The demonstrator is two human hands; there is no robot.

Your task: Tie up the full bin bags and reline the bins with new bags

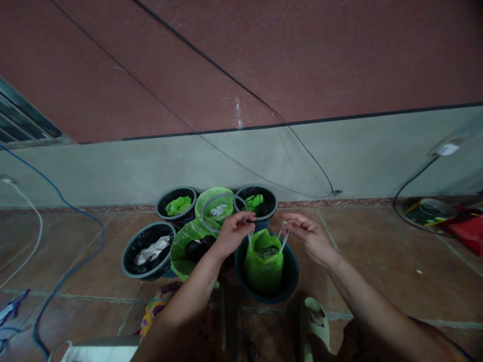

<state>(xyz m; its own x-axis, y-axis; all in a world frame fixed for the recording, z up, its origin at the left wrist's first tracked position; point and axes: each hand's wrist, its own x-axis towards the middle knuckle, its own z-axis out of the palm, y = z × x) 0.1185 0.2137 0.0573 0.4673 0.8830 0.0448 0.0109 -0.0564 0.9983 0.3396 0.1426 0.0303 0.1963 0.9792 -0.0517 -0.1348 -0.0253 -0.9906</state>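
A green drawstring trash bag [264, 269] sits inside a dark trash bin [292, 281] between my feet, its mouth drawn narrow. My left hand [236, 231] is closed on one white drawstring loop at the left of the bag's mouth. On the right side, my right hand [309, 235] pinches the other white drawstring. Both loops are pulled up and apart above the bin. Something greyish shows in the bag's mouth, too dim to name. A thin grey ring [204, 211] lies across the bins just behind my left hand.
Several lined bins stand near the wall: a black-lined one [128, 259] with crumpled white stuff, a green-lined one [179, 251] with a black bundle, others behind. A blue cable [81, 269] runs along the floor at left. A red item [464, 226] lies far right.
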